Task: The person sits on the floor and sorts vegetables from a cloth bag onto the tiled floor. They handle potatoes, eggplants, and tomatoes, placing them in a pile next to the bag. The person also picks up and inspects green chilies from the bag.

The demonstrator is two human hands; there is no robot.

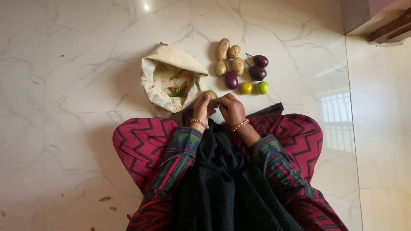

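Note:
My left hand (200,109) and my right hand (231,110) meet just above my lap, both closed around one brown potato (211,94). Right beside my left hand lies an open cream cloth bag (159,87) with green and red chillies (177,89) inside. On the floor beyond my hands sit several potatoes (222,49), three purple brinjals (257,72), a yellow tomato (246,88) and a green tomato (262,87), laid out in a loose cluster.
I sit cross-legged on a white marble floor (77,85), in red zigzag trousers with a black cloth across my lap. A wooden furniture edge (381,21) is at the top right. Small dry scraps (105,199) lie at lower left.

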